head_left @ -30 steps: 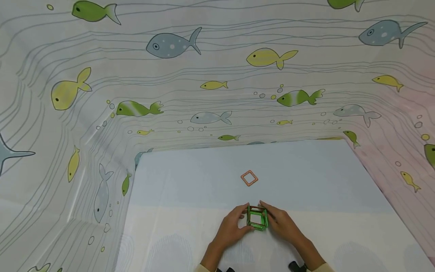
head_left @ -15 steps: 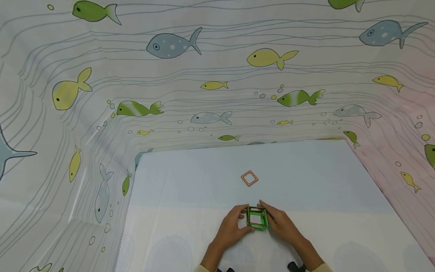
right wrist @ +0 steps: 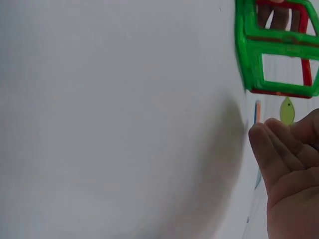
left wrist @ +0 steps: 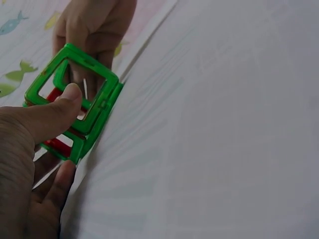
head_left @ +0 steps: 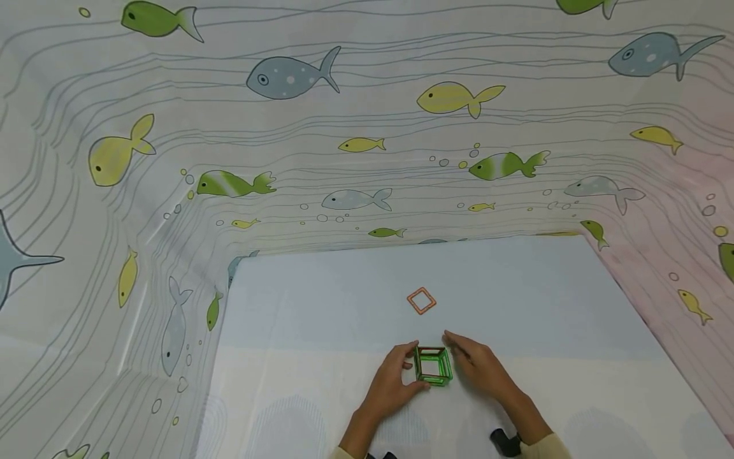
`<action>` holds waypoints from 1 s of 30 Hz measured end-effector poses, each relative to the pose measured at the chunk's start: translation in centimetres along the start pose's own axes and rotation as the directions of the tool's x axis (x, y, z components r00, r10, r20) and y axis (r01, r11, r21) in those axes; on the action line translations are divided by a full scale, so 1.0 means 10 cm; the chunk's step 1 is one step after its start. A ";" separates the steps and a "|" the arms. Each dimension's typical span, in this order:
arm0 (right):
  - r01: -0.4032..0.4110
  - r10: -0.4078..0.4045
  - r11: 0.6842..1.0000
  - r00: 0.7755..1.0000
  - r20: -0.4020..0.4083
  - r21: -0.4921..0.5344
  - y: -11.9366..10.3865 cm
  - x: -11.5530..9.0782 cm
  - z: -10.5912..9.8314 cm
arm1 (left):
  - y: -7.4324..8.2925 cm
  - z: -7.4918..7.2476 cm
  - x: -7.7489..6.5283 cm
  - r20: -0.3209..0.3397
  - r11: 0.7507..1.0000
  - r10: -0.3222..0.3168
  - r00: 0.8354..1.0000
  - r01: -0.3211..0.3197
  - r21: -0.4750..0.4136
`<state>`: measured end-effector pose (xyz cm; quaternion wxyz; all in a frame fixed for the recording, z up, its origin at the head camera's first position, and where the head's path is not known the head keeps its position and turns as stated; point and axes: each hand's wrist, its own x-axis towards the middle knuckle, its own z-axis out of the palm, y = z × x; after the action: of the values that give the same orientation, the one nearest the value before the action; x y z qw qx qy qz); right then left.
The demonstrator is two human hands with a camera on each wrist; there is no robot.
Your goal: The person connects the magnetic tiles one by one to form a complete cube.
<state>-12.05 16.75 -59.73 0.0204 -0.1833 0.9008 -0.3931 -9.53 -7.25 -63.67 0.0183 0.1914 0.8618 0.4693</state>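
Note:
An open-framed cube of green and red magnetic tiles [head_left: 448, 368] stands on the table in front of me. My left hand [head_left: 390, 384] holds it from the left, thumb at the near side and fingers round the far side. In the left wrist view, the thumb [left wrist: 50, 117] lies across a green square frame [left wrist: 103, 103]. My right hand [head_left: 483, 371] is just to the right of the cube, holding nothing. The right wrist view has its fingers [right wrist: 279, 154] nearly straight and together, with a gap between them and the cube's green frames [right wrist: 284, 46].
A single orange square tile [head_left: 414, 306] lies flat on the table [head_left: 321, 299], beyond the cube. Fish-printed cloth [head_left: 367, 166] rises behind the table and along its sides. Black camera mounts [head_left: 506, 442] sit at both wrists.
My right hand has let go of the cube and moved slightly right and away from it. The left hand keeps its hold; the cube has shifted only slightly.

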 end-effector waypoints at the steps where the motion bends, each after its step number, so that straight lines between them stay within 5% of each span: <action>1: 0.004 -0.004 1.000 1.000 -0.006 -0.001 0.00 0.03 -0.02 | 0.00 0.00 0.00 -0.002 1.000 0.001 1.000 -0.001 0.000; 9: 0.043 -0.043 0.996 0.999 0.007 -0.079 0.04 0.40 -0.17 | 0.02 -0.01 0.01 0.004 1.000 -0.015 1.000 0.015 -0.003; 16: 0.081 -0.062 0.980 0.992 0.110 -0.183 0.04 0.85 -0.20 | 0.02 0.00 0.01 0.005 1.000 -0.026 1.000 0.026 -0.006; 24: 0.208 -0.121 0.938 0.946 0.301 -0.277 0.06 1.33 -0.17 | 0.03 -0.02 -0.01 0.014 0.998 -0.057 0.998 0.058 -0.012; 30: 0.263 -0.136 0.924 0.904 0.405 -0.278 0.08 1.48 -0.15 | 0.03 -0.03 -0.03 0.027 0.998 -0.067 0.997 0.067 -0.014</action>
<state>-26.39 13.17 -57.68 0.1221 -0.3490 0.9082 -0.1961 -9.22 -7.41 -63.32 0.0467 0.1685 0.8639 0.4723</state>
